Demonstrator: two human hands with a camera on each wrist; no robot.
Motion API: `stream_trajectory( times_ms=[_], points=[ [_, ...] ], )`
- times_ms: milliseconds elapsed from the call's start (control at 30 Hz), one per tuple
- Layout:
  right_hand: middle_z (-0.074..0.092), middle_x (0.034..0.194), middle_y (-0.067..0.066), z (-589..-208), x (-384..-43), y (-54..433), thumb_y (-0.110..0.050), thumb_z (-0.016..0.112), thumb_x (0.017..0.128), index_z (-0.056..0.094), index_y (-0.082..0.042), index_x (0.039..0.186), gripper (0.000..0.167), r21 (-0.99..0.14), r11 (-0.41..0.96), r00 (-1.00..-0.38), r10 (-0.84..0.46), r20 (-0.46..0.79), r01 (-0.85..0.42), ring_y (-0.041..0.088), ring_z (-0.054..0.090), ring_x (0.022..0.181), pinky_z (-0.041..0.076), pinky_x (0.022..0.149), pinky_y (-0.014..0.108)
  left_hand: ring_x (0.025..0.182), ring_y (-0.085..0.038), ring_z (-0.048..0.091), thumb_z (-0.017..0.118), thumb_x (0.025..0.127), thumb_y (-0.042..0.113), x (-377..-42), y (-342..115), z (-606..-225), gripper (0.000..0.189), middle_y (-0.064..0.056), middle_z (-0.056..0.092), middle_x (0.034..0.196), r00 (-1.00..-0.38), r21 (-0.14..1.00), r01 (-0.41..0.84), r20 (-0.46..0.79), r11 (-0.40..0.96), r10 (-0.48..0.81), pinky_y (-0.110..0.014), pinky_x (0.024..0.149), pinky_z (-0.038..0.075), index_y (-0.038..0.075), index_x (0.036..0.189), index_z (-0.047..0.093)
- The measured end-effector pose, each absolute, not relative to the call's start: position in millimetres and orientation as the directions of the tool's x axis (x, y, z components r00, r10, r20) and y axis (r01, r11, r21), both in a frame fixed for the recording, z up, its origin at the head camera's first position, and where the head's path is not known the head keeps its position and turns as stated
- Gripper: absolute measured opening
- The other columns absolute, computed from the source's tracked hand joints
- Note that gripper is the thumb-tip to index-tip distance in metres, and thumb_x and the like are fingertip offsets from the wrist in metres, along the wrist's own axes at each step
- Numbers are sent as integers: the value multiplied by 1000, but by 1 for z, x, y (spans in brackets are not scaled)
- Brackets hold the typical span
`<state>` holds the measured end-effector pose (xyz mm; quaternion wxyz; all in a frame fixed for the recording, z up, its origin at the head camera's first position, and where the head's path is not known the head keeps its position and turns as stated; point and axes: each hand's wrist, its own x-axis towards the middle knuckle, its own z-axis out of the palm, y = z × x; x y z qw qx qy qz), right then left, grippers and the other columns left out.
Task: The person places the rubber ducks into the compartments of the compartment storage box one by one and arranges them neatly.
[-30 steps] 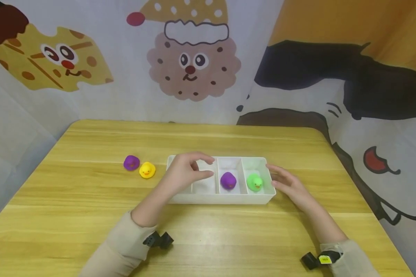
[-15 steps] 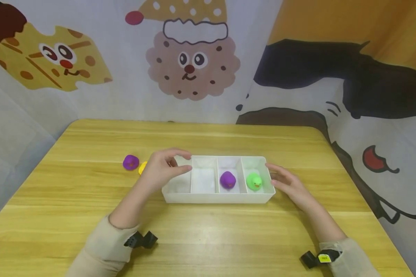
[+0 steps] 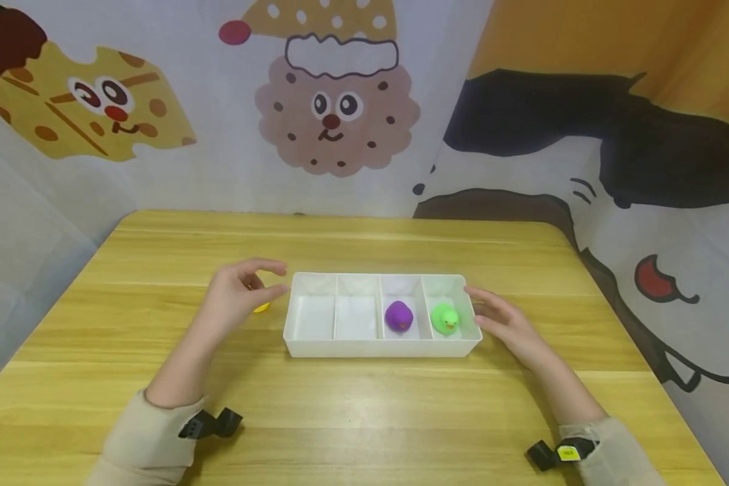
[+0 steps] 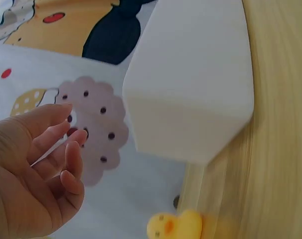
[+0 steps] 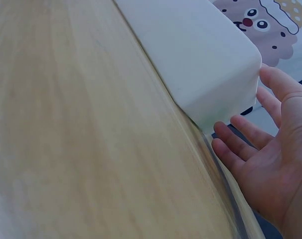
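Note:
A white box (image 3: pixel 379 348) with several compartments in a row sits on the table. In its third compartment from the left lies a purple rubber duck (image 3: pixel 399 316). The rightmost holds a green rubber duck (image 3: pixel 445 318). My left hand (image 3: pixel 239 297) hovers left of the box with relaxed, slightly bent fingers and nothing in them. Mostly covered by it is a yellow rubber duck (image 3: pixel 262 308); the left wrist view shows that yellow duck (image 4: pixel 175 225) at the bottom. My right hand (image 3: pixel 510 325) is at the box's right end, fingers loose, thumb at the corner in the right wrist view.
The wooden table (image 3: pixel 364 418) runs back to a curtain (image 3: pixel 219 182) printed with cartoon figures. A small black camera (image 3: pixel 212 424) is strapped to the left wrist and another black camera (image 3: pixel 559 453) to the right.
My left hand has moved left from above the box to beside it, now covering a second purple duck and most of the yellow duck. My right hand stays at the box's end.

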<state>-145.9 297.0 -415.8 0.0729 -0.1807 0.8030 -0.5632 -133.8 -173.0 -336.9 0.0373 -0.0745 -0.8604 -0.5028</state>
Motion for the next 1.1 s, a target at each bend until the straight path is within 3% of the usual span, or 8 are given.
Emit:
stream_trajectory(
  times_ms=[167,367,467,600,800,1033,1100],
  points=[
    [39,145,21,-415,-146,297,-9,54,98,39,-6,145,49,-931,303,-926,-369,80,-202,11,51,118,40,93,20,62,-23,48,76,83,32,-136,-191,-337,34,-5,65,91,-989,842,147,136,519,59,-28,44,36,15,112,70],
    [36,146,21,-414,-145,296,-9,53,98,39,-6,145,49,-936,295,-924,-374,73,-194,13,50,119,41,93,20,73,-24,61,74,86,31,-143,-211,-341,39,-9,65,109,-996,868,90,91,488,22,-27,60,52,9,118,66],
    [36,146,21,-414,-145,296,-9,53,98,39,-6,145,49,-936,291,-923,-377,76,-196,13,50,119,41,93,20,71,-23,61,74,86,31,-146,-220,-346,42,-9,65,109,-997,878,70,78,474,4,-25,57,50,9,120,65],
    [36,147,21,-413,-144,296,-8,53,98,39,-5,145,49,-938,283,-922,-377,83,-200,13,50,119,41,93,20,65,-21,54,73,86,34,-149,-230,-352,42,1,66,106,-995,860,77,98,504,-15,-28,48,38,10,120,66],
    [36,146,21,-414,-145,296,-8,53,98,39,-6,145,49,-934,293,-922,-379,82,-203,13,50,119,41,93,21,68,-23,54,73,86,35,-153,-243,-360,43,6,66,104,-994,840,70,103,538,-32,-28,51,41,9,119,66],
    [37,146,20,-413,-145,296,-9,53,98,39,-7,146,49,-929,309,-923,-376,77,-203,13,50,119,41,93,21,75,-30,57,71,88,31,-158,-257,-370,43,-19,63,116,-995,834,51,87,550,-39,-32,60,46,3,120,64],
    [37,146,20,-413,-145,296,-9,53,99,39,-7,145,49,-930,307,-923,-378,78,-204,13,50,119,41,93,21,76,-30,58,71,88,30,-158,-260,-373,45,-20,62,118,-997,835,46,76,549,-33,-34,62,48,2,121,63]
  ],
)
